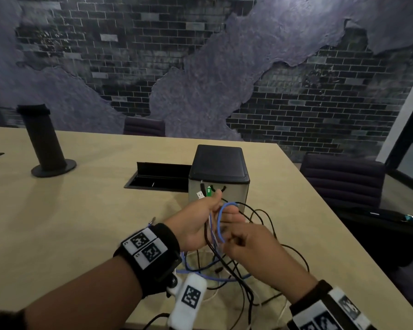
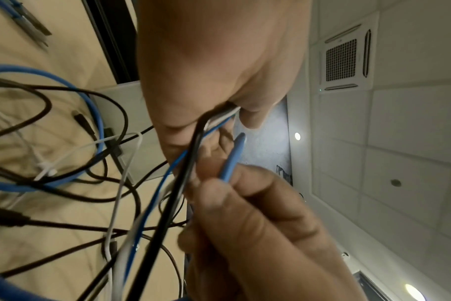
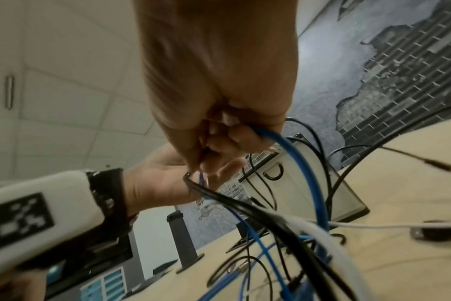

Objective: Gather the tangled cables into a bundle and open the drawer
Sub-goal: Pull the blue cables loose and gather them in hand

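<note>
Cables by the table edge

The left hand (image 1: 198, 225) grips the cables (image 1: 215, 234) near the table's (image 1: 81, 210) edge; the right hand (image 1: 253, 253) pinches a blue cable (image 3: 291, 154).

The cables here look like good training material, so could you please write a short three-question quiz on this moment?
1. True or false: the left hand holds several cable ends upright, their plugs above the fist.
2. Which cable does the right hand pinch? A blue cable B white C green
3. Fill in: the drawer box behind the hands has a ___ lid.

Key: 1 true; 2 A; 3 black.
</note>
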{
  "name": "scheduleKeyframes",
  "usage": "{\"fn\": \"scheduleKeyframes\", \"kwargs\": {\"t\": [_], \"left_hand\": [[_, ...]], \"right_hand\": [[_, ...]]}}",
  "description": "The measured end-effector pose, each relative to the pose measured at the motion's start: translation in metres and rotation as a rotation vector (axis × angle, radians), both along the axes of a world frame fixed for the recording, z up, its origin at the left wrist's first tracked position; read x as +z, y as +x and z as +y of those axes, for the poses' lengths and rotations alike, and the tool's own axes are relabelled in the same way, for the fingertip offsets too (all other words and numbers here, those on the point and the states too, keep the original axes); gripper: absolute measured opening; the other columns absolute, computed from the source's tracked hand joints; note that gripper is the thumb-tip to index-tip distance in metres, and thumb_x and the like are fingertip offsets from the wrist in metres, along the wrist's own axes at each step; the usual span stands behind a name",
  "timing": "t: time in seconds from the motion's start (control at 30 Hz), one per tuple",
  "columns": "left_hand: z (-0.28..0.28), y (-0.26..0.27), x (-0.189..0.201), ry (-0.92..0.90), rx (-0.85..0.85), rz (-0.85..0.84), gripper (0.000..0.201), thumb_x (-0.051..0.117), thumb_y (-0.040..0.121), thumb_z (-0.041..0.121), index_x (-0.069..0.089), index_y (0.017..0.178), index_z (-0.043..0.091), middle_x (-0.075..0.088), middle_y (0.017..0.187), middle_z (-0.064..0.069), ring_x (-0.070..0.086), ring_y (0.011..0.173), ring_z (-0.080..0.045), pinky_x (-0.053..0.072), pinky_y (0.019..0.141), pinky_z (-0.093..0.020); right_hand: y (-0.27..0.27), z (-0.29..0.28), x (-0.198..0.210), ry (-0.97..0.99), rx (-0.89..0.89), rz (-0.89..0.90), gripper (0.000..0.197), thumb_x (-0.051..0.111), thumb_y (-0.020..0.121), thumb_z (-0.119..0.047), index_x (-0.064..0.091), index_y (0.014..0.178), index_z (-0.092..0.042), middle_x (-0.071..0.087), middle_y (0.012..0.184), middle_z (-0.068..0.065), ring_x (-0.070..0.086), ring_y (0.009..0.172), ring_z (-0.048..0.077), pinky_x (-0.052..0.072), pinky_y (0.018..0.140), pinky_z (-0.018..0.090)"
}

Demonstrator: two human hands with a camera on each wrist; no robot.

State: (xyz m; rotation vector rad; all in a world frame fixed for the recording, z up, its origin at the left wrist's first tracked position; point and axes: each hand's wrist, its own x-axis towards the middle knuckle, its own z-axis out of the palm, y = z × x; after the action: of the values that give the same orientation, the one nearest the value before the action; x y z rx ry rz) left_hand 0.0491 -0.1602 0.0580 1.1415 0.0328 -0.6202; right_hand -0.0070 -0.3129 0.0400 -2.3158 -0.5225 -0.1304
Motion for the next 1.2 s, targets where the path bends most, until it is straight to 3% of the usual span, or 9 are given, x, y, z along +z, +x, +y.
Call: {"fn": "scheduleKeyframes", "kwargs": {"t": [0.1,0.17,0.3,0.53,0.67,0.73,0.87,1.03,1.2], "left_hand": [[-0.001,0.000,0.000,0.061,0.040,0.001,0.045,0.043,0.101,0.043,0.065,0.100,0.004,0.057,0.056,-0.003,0.058,0.050,-0.017,0.052,0.053,-0.025],[-0.001,0.002,-0.001,0.108,0.073,-0.035,0.037,0.046,0.101,0.039,0.064,0.104,0.007,0.045,0.051,0.002,0.047,0.043,-0.011,0.042,0.046,-0.022],[0.001,0.002,-0.001,0.076,0.087,-0.067,0.032,0.046,0.101,0.038,0.059,0.096,0.010,0.040,0.052,0.001,0.042,0.043,-0.013,0.047,0.048,-0.027],[0.005,0.001,0.001,0.108,0.126,-0.111,0.045,0.039,0.103,0.044,0.061,0.115,0.007,0.054,0.059,-0.003,0.056,0.051,-0.016,0.050,0.050,-0.029],[0.007,0.002,-0.002,0.204,0.125,-0.083,0.046,0.039,0.103,0.042,0.060,0.117,0.004,0.041,0.051,0.002,0.036,0.035,-0.009,0.043,0.042,-0.025],[0.009,0.004,-0.006,0.227,0.076,-0.046,0.041,0.041,0.103,0.040,0.059,0.110,0.004,0.036,0.046,0.003,0.030,0.031,-0.008,0.041,0.043,-0.026],[0.011,0.003,-0.007,0.295,0.052,-0.083,0.039,0.043,0.103,0.037,0.061,0.107,0.004,0.035,0.044,0.005,0.029,0.031,-0.007,0.038,0.041,-0.024],[0.010,-0.005,-0.005,0.323,0.062,-0.146,0.034,0.044,0.101,0.044,0.055,0.085,0.016,0.040,0.054,0.003,0.033,0.039,-0.008,0.035,0.040,-0.021],[0.008,-0.009,-0.003,0.294,0.090,-0.245,0.048,0.052,0.092,0.057,0.049,0.062,0.020,0.040,0.053,0.001,0.034,0.043,-0.012,0.036,0.043,-0.025]], "right_hand": [[-0.006,0.001,-0.004,-0.023,0.099,0.051,0.012,0.068,0.081,-0.020,0.063,0.071,-0.026,0.059,0.064,-0.008,0.051,0.059,0.003,0.038,0.056,0.016],[-0.004,-0.001,-0.007,0.029,0.107,0.114,0.012,0.067,0.082,-0.018,0.065,0.073,-0.025,0.058,0.063,-0.010,0.050,0.057,0.001,0.039,0.057,0.017],[0.000,-0.006,-0.011,0.004,0.124,0.166,0.029,0.068,0.083,-0.019,0.057,0.064,-0.038,0.055,0.060,-0.013,0.049,0.057,-0.001,0.041,0.059,0.016],[0.000,-0.007,-0.009,-0.114,0.210,0.137,0.004,0.066,0.084,-0.021,0.066,0.080,-0.020,0.055,0.068,-0.008,0.046,0.060,0.002,0.039,0.059,0.022],[0.003,-0.010,-0.005,-0.068,0.236,0.191,0.018,0.064,0.088,-0.018,0.063,0.078,-0.034,0.056,0.062,-0.011,0.047,0.056,0.000,0.038,0.057,0.017],[0.003,-0.011,-0.003,0.050,0.232,0.280,0.024,0.063,0.089,-0.011,0.066,0.091,-0.035,0.059,0.061,-0.014,0.053,0.056,-0.002,0.042,0.059,0.013],[0.008,-0.010,0.000,0.277,0.026,0.314,0.025,0.061,0.091,-0.024,0.064,0.116,-0.030,0.071,0.086,0.007,0.065,0.077,0.015,0.051,0.068,0.030],[0.018,-0.009,0.007,0.424,-0.056,0.436,0.029,0.054,0.097,-0.030,0.062,0.125,-0.030,0.068,0.119,-0.010,0.061,0.110,0.004,0.051,0.085,0.033],[0.016,0.001,0.010,0.501,-0.132,0.372,0.026,0.057,0.094,-0.030,0.059,0.120,-0.031,0.068,0.108,0.007,0.066,0.092,0.014,0.054,0.076,0.036]]}}
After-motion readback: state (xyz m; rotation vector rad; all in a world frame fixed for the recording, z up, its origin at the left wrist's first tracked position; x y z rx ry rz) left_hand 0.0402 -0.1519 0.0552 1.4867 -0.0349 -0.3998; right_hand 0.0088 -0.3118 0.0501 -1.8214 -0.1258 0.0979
